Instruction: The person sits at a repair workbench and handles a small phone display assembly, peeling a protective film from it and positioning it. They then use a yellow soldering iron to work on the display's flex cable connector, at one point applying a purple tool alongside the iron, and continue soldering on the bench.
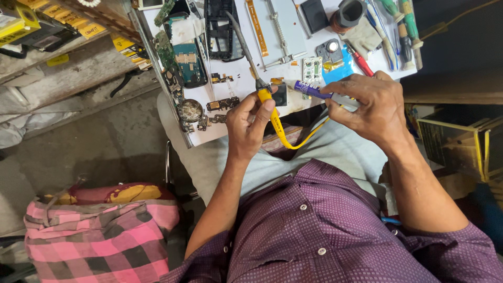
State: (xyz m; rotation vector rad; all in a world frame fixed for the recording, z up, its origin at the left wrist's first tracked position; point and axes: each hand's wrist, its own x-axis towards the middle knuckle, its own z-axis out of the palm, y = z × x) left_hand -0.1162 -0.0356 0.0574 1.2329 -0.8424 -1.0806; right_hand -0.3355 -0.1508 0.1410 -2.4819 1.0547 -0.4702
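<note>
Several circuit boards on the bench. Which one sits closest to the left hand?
The small dark board just above the left hand, beside the round metal part. The blue board and green board lie farther up the white bench.

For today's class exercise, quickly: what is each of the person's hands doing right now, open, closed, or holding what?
Left hand: closed on the yellow handle of a soldering iron.
Right hand: closed on a purple pen-like tool.

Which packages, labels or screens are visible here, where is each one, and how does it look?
Yellow packets: top left shelf, flat, overlapping row.
Yellow label: shelf edge below them, small strip.
Yellow box: beside the white table, dark print.
Purple tube: at the right hand, labelled.
Screens: none lit.
</note>
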